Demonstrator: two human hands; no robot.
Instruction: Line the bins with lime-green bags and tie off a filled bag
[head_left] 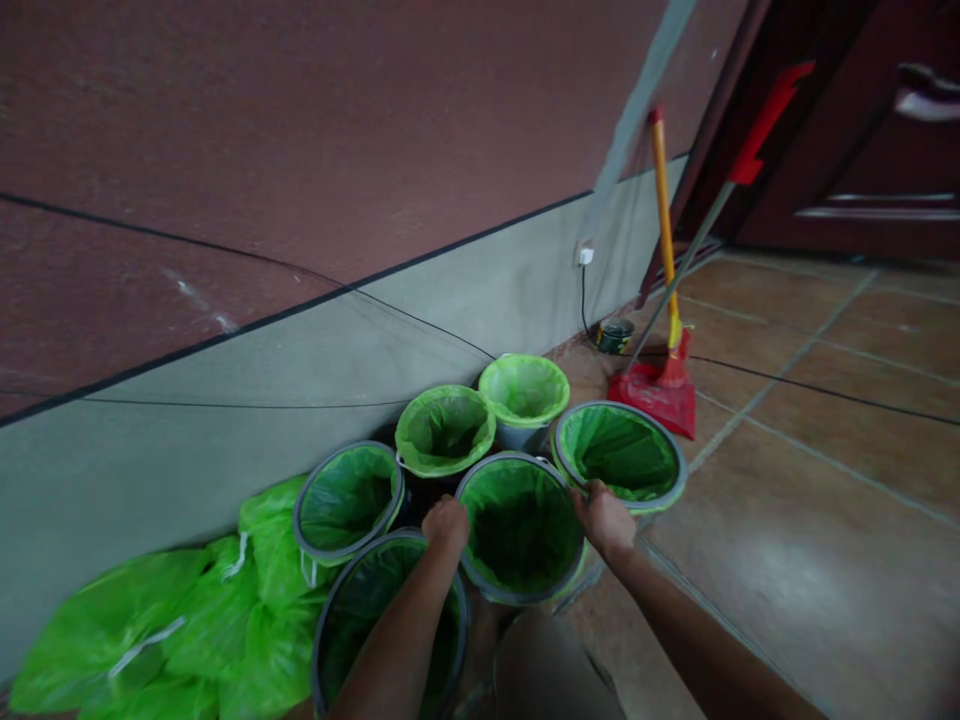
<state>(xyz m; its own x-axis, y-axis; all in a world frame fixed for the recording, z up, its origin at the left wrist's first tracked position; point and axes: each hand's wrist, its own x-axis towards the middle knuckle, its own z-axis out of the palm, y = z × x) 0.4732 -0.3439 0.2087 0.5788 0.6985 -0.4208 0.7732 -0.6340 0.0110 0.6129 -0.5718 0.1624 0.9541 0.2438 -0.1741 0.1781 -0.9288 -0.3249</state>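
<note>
Gripping green-lined bin (520, 530) rim, both hands (447, 522)

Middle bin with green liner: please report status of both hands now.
Left hand and right hand grip opposite rims of the middle bin. Green liner sits inside. Other lined bins crowd close around it.

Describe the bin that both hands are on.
The bin is a round grey bucket, plastic by its look, lined with a green bag tucked under a grey rim ring. It stands upright on the tiled floor among five other lined bins. The left hand grips its left rim, the right hand its right rim. Its inside looks dark; contents cannot be made out.
</note>
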